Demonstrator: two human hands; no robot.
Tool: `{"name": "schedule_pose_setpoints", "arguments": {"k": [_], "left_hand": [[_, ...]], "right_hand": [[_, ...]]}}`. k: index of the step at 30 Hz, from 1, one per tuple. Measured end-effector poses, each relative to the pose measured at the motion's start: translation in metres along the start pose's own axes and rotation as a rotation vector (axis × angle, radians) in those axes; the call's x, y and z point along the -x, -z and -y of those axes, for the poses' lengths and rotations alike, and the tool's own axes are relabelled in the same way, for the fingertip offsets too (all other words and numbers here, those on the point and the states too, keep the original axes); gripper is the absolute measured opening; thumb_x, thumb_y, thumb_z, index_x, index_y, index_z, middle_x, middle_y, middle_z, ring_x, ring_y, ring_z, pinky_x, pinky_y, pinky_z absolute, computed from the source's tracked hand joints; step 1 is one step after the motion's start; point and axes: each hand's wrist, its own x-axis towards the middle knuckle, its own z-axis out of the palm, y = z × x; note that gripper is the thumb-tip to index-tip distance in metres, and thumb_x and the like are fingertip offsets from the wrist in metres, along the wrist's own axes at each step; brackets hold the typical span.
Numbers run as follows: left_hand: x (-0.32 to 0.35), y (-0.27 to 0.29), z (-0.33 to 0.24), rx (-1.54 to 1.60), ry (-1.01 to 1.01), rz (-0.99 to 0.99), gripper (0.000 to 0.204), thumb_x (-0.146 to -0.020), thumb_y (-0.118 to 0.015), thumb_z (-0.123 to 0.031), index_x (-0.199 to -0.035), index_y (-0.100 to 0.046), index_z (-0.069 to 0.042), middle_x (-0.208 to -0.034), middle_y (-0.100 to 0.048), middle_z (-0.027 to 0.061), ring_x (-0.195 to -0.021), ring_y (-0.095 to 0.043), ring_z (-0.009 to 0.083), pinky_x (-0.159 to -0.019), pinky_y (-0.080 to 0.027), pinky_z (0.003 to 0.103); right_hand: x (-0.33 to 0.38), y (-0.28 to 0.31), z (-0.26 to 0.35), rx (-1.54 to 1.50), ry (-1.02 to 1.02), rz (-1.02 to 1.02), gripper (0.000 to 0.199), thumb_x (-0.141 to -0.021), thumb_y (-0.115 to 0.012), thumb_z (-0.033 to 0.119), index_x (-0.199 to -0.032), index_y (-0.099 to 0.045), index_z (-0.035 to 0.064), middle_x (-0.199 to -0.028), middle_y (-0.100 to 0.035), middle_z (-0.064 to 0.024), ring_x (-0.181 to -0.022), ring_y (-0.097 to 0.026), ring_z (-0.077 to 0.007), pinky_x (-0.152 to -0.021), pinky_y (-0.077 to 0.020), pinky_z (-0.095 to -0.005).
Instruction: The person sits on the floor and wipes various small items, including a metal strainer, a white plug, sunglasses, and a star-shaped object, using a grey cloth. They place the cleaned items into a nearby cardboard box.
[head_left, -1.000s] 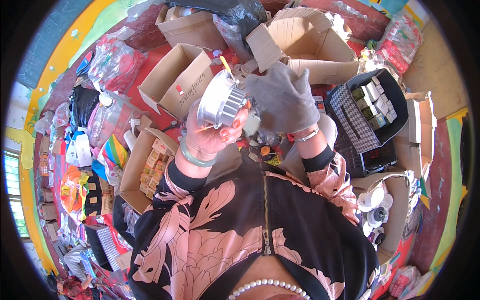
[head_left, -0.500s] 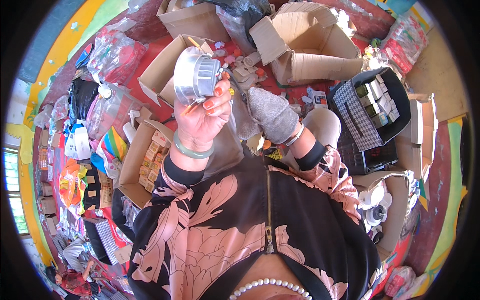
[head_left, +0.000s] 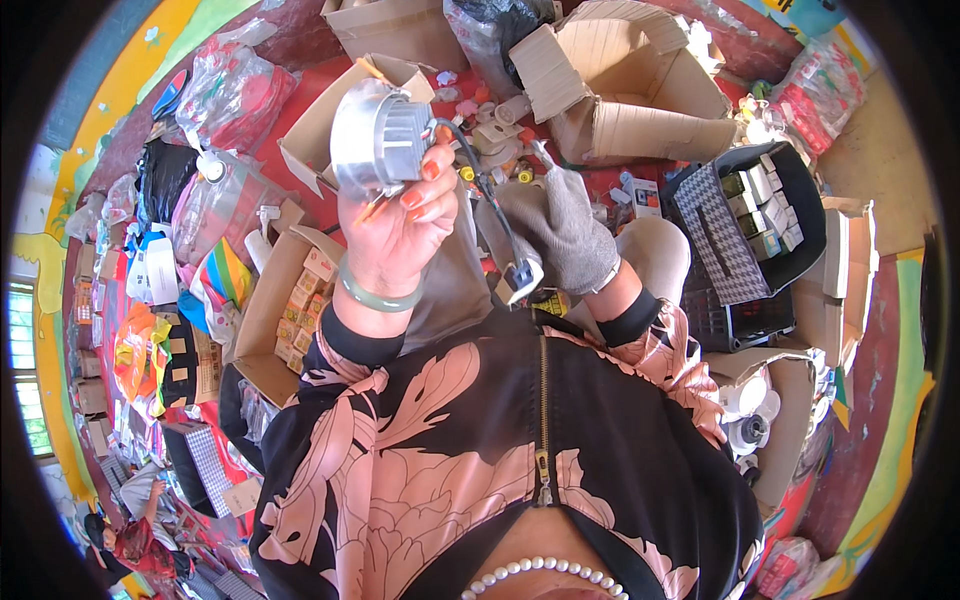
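Observation:
My left hand (head_left: 405,220) is raised and closed round a silver downlight (head_left: 375,135) with a finned metal back. Orange-tipped spring clips (head_left: 375,208) stick out from its side. A dark cable (head_left: 490,190) hangs from the lamp, ending in a small black-and-white connector (head_left: 520,278) over my lap. To the right of this cable, my right hand (head_left: 583,235) wears a grey work glove. Its fingers look apart, with one pointing up, and no object shows clearly in its grasp. The inner side of this glove is partly hidden.
Open cardboard boxes (head_left: 640,125) stand ahead, with loose lamp parts (head_left: 495,140) on the red floor between them. At left a carton (head_left: 255,325) holds small boxes. A houndstooth bin (head_left: 715,240) of small cartons sits at right. Another person (head_left: 145,545) is at far lower left.
The downlight has shifted slightly left and tilted in my left hand. My gloved right hand has opened out from a bunched shape, and the cable and connector now hang in plain view.

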Motion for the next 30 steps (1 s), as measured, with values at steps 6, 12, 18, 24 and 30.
{"name": "schedule_pose_setpoints", "arguments": {"k": [6, 12, 18, 24, 30], "left_hand": [[-0.009, 0.019, -0.002, 0.031, -0.034, -0.057, 0.043, -0.084, -0.051, -0.014, -0.111, -0.036, 0.015, -0.084, -0.047, 0.0136, -0.065, -0.052, 0.0150, -0.057, -0.045, 0.022], [0.001, 0.045, -0.013, 0.068, -0.072, -0.128, 0.042, -0.083, -0.050, -0.012, -0.111, -0.036, 0.016, -0.087, -0.049, 0.0160, -0.067, -0.053, 0.0171, -0.058, -0.046, 0.024], [0.012, 0.067, -0.025, 0.067, -0.182, -0.194, 0.042, -0.082, -0.050, -0.013, -0.111, -0.037, 0.016, -0.088, -0.050, 0.0183, -0.067, -0.053, 0.0187, -0.059, -0.047, 0.024], [0.048, 0.094, -0.042, -0.106, -0.221, -0.284, 0.041, -0.084, -0.049, -0.016, -0.111, -0.041, 0.014, -0.087, -0.051, 0.0169, -0.067, -0.053, 0.0181, -0.059, -0.047, 0.026], [0.111, 0.104, -0.042, -1.850, -0.184, -0.484, 0.037, -0.088, -0.046, -0.021, -0.114, -0.046, 0.005, -0.093, -0.058, 0.0128, -0.071, -0.057, 0.0150, -0.058, -0.046, 0.025]], "right_hand": [[0.001, -0.012, 0.004, -0.117, 0.132, 0.104, 0.030, -0.071, -0.057, 0.008, -0.099, -0.053, -0.0023, -0.078, -0.057, -0.0121, -0.059, -0.057, -0.0259, -0.051, -0.0454, -0.0307], [-0.001, -0.011, -0.012, -0.266, 0.052, 0.031, 0.015, -0.072, -0.056, 0.011, -0.086, -0.055, 0.0054, -0.063, -0.059, -0.0107, -0.059, -0.060, -0.0261, -0.051, -0.0453, -0.0326], [0.017, -0.036, -0.033, -0.140, 0.198, 0.222, 0.017, -0.072, -0.058, 0.011, -0.088, -0.054, 0.0051, -0.069, -0.057, -0.0079, -0.063, -0.059, -0.0255, -0.051, -0.0461, -0.0315], [0.016, -0.035, -0.026, 0.003, 0.171, 0.114, 0.028, -0.078, -0.052, 0.015, -0.104, -0.051, 0.0048, -0.080, -0.055, -0.0094, -0.070, -0.057, -0.0217, -0.057, -0.0458, -0.0325], [0.012, -0.076, -0.060, -1.021, -0.576, 0.103, 0.024, -0.090, -0.042, 0.030, -0.090, -0.052, 0.0082, -0.073, -0.055, -0.0036, -0.058, -0.055, -0.0119, -0.049, -0.0447, -0.0235]]}}
